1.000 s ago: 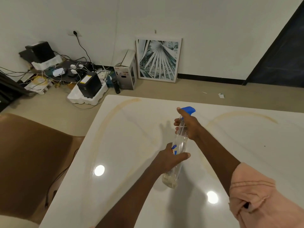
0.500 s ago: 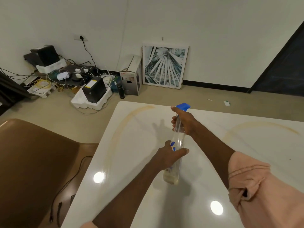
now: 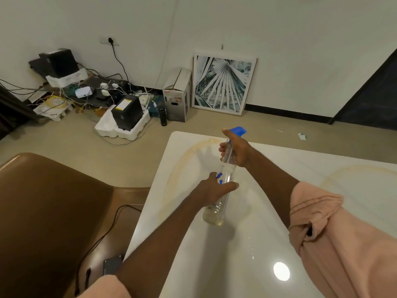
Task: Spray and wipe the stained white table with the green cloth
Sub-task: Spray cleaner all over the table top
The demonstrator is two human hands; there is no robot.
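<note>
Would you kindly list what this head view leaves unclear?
- Green cloth: nowhere in view.
- Spray bottle trigger: hidden under the right hand.
- Bottle label: covered by the left hand.
- White table: right side cut off by the frame edge and sleeve.

A framed palm-leaf print (image 3: 223,84) leans against the white wall at 12 o'clock, with a grey cardboard box (image 3: 177,96) just beside it and a small dark bottle (image 3: 163,114) standing on the floor near the box. At 10 o'clock, a black device (image 3: 127,112) sits in white foam packing (image 3: 120,127) amid tangled cables (image 3: 94,93). A brown chair (image 3: 49,211) fills 8 o'clock.
</note>
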